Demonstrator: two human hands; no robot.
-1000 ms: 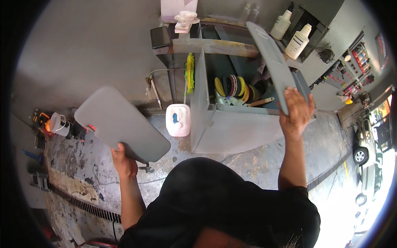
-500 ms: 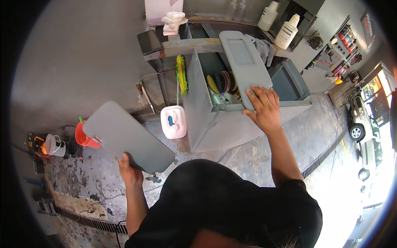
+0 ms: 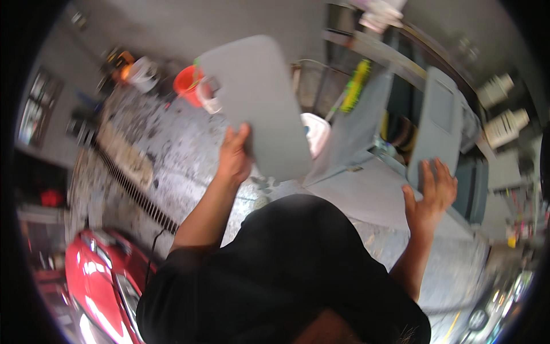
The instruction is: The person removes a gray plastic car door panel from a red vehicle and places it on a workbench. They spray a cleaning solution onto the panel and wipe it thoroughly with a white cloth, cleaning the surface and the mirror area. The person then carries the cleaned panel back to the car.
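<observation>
In my left hand is a grey car sun visor, held by its edge with the thumb laid along it. It is tilted upright, its plain face toward me. A second grey sun visor, with a rectangular recessed panel, lies across the top of a grey metal bench at the right. Spread fingers of my right hand are at that visor's near end; blur hides whether they still touch it. Round pads sit in the bench compartment beside the visor.
White bottles and a grey cloth are at the bench's far right. A yellow-green brush and a white jug stand left of it. Beyond are an orange bucket, a floor drain grate and a red car.
The view has swung left, bringing the red car in. My left hand has raised its visor more upright. My right hand has drawn back toward the other visor's near end, fingers spreading.
</observation>
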